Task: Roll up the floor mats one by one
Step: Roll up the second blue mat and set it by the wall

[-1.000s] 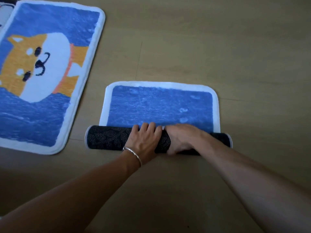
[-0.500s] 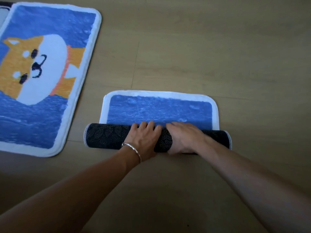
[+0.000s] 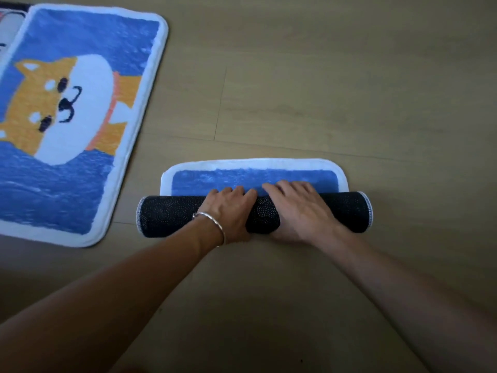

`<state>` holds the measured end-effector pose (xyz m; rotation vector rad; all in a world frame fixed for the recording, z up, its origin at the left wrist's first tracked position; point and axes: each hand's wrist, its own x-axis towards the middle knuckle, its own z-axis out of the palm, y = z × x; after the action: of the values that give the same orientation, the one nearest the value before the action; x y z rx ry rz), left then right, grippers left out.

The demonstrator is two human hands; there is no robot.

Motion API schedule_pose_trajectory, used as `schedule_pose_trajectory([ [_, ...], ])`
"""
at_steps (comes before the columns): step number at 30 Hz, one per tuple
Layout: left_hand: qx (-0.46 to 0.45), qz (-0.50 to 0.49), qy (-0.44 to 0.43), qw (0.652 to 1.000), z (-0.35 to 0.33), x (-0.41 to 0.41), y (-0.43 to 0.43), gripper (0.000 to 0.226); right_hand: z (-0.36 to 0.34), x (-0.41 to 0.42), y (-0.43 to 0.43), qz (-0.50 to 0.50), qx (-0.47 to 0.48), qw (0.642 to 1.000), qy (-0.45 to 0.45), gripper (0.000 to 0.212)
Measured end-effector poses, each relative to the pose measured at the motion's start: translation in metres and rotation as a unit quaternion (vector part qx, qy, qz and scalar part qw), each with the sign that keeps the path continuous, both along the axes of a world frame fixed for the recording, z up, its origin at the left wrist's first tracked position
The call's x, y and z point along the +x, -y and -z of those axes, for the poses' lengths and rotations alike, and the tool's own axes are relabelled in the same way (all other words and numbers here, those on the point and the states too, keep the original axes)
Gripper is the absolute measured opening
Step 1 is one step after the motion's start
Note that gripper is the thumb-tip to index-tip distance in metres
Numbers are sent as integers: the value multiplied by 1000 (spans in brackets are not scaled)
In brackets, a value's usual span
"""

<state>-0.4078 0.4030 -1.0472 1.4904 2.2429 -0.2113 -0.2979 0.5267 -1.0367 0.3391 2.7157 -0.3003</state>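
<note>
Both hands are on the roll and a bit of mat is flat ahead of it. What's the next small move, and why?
Probably push the roll forward by a turn with the left hand and right hand. Only a narrow blue strip with its white border lies flat beyond it, so that should nearly finish this mat.

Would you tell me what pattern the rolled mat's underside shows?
The rolled mat is black with small white dots, seen in the head view.

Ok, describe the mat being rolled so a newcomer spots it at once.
On the wooden floor, look centre, under the left hand and right hand: the half-rolled mat. Unlike the flat dog mat beside it, it shows a dark dotted underside.
</note>
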Motion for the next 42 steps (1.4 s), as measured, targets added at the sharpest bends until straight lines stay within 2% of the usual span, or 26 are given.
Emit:
schedule_pose_trajectory([
  [2,-31,-18,80,996,-3,-8,-4,59,11,18,12,-21,82,992,-93,91],
  [4,-62,-22,121,990,-4,-10,-4,56,24,29,20,-12,116,981,-153,85],
  [7,12,9,77,997,-3,-6,3,69,23,21,20,-9,130,983,-130,63],
  [9,100,60,-25,993,1,-6,11,86,10,2,10,-18,66,996,-52,58],
  [11,137,87,-97,982,2,-3,14,96,-2,-11,-5,18,-69,996,52,57],
  [13,75,106,-84,988,-3,6,16,98,-5,-11,-7,55,-156,980,111,52],
  [15,6,90,-31,995,-5,13,16,87,1,-3,-2,73,-203,967,135,50],
  [17,-2,71,7,997,-7,11,13,80,6,1,-1,86,-225,959,151,49],
  [19,-7,65,32,997,-9,6,9,80,5,2,-6,86,-225,961,140,55],
  [21,-20,62,54,996,-7,2,6,86,4,4,-9,86,-214,964,130,71],
  [25,-72,63,82,992,-3,-5,0,117,2,3,-10,94,-189,970,123,92],
  [27,-102,45,101,989,-4,-9,-6,124,1,1,-13,105,-186,969,121,96],
  [29,-114,36,103,988,-4,-9,-10,122,-1,1,-13,109,-181,969,126,97],
  [33,-86,43,50,994,-2,-2,-3,106,-3,8,-5,102,-148,975,134,77],
  [38,-84,69,-13,994,-4,17,12,95,-5,25,19,159,-154,969,112,86],
  [40,-110,77,-6,991,-13,32,22,87,-9,41,41,177,-158,966,104,79],
  [42,-137,94,13,986,-29,57,40,81,-20,65,65,187,-175,957,133,74],
])
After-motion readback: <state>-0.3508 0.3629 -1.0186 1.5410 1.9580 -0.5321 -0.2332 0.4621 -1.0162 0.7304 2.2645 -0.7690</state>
